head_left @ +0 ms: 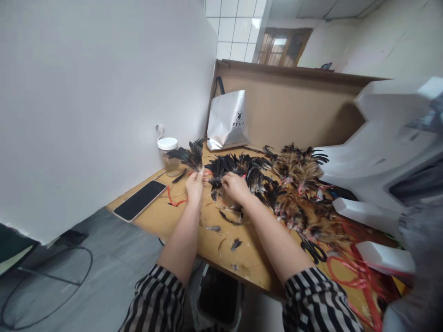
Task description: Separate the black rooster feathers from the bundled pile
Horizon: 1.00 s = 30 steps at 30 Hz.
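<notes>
A bunch of dark, glossy feathers (191,156) fans upward from my left hand (195,185), whose fingers are closed round its pale quill ends. My right hand (236,187) is at the near edge of a heap of black feathers (238,163), its fingertips pinched together. Whether a feather sits between them is too small to make out. A bit of red tie shows beside my left fingers. Loose feathers (236,244) lie on the table below my hands.
Brown feather bundles (297,168) with red ties lie at the right, near black scissors (313,250) and red plastic strips (367,281). A phone (140,200), a white-lidded jar (168,157) and a silver bag (226,121) stand or lie left and back. A bin (220,295) sits below the table edge.
</notes>
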{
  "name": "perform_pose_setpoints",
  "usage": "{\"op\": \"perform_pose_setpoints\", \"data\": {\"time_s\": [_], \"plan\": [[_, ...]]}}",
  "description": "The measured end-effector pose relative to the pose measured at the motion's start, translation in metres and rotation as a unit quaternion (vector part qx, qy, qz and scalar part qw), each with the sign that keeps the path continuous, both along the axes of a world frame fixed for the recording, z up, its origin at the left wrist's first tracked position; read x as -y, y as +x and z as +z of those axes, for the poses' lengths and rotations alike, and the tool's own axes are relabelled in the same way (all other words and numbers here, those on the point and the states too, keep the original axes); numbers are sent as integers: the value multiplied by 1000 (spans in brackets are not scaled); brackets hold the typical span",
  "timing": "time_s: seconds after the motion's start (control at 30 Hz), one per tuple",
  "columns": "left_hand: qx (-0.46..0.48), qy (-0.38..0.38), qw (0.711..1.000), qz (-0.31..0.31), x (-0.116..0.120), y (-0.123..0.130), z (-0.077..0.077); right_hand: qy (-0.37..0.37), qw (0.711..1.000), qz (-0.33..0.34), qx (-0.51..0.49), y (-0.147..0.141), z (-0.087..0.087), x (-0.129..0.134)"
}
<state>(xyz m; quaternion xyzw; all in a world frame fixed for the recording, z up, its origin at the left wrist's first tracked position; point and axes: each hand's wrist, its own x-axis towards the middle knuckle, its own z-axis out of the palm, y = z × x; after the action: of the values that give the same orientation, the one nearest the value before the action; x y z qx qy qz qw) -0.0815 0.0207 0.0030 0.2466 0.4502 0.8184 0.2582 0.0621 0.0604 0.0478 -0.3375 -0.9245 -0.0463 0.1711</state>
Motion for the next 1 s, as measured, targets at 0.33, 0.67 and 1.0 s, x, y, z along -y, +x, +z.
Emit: {"op": "perform_pose_setpoints", "data": {"time_s": [0.33, 0.67, 1.0], "plan": [[-116, -55, 968, -217, 11, 17, 9, -22, 999, -35, 9, 45, 6, 11], [-83, -61, 958, -267, 9, 30, 6, -46, 997, -57, 32, 45, 2, 5], [152, 44, 960, -232, 1, 22, -1, -67, 950, -35, -302, 41, 5, 10]]}}
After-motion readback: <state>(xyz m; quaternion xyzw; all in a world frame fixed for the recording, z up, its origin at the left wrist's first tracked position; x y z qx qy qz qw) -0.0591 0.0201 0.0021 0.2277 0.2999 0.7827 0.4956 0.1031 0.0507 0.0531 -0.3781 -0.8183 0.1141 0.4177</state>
